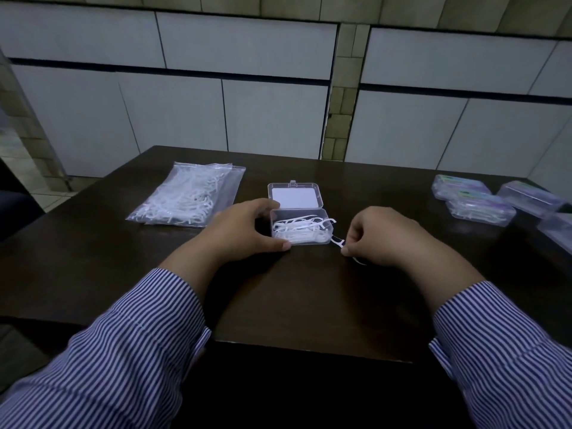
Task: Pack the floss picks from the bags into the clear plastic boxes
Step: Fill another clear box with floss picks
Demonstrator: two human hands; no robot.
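Nearest the camera, two forearms in blue-and-white striped sleeves [130,345] reach forward over the front edge of a dark wooden desk [278,292]. The left hand [244,230] curls around the left end of an open clear plastic box [299,230], fingers at its far corner and thumb at its near corner, holding it in place. The right hand [383,236] sits just right of the box with its fingers curled in, pinching a single white floss pick [337,242] whose head points toward the box's near right corner. The box is partly filled with a tangle of white floss picks [297,232], one of which sticks out over the right wall. Its hinged lid [295,196] lies flat open behind it, touching the desk. Further back on the left lies a clear zip bag [188,195] holding many more white picks. At the far right of the desk, well apart from the hands, a cluster of closed clear boxes [479,204] with greenish and purple labels sits together. Beyond the desk stand pale panels against a tiled wall [343,97]
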